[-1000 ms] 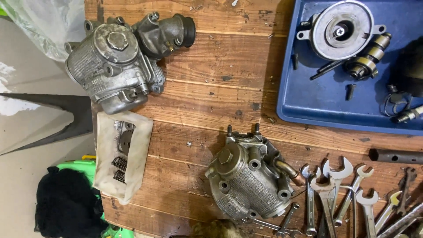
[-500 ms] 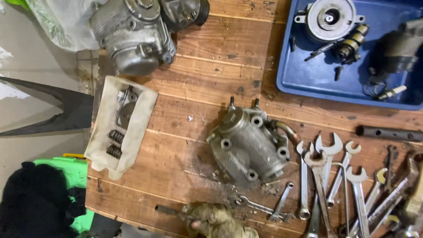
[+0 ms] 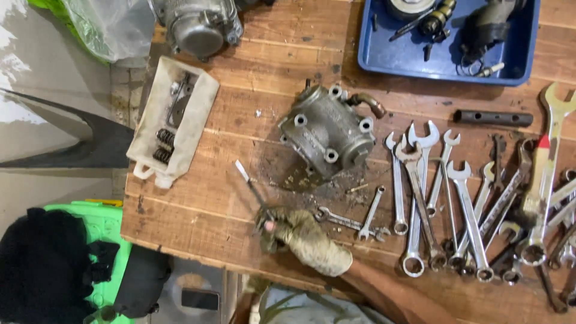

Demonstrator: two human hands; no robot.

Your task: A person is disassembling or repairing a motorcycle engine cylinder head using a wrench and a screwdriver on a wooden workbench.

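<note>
A thin metal tool with a pale tip [image 3: 251, 183] is grasped in the gloved right hand [image 3: 300, 236], on the wooden plank surface [image 3: 198, 210] just beside the grey cast-metal engine housing [image 3: 327, 132]. Step judged: tool pickup. Next move calls for lifting it clear. Left hand not seen.

gloved hand [image 3: 303, 237]: 1 | grey metal housings: 2, one in the middle [image 3: 327, 133], one at the top edge [image 3: 198, 24] | blue tray [image 3: 372, 57]: 1 | white plastic tray [image 3: 174, 120]: 1 | dark metal tube [image 3: 493, 117]: 1 | wrenches [image 3: 420, 198]: more than ten, exact number not clear
</note>
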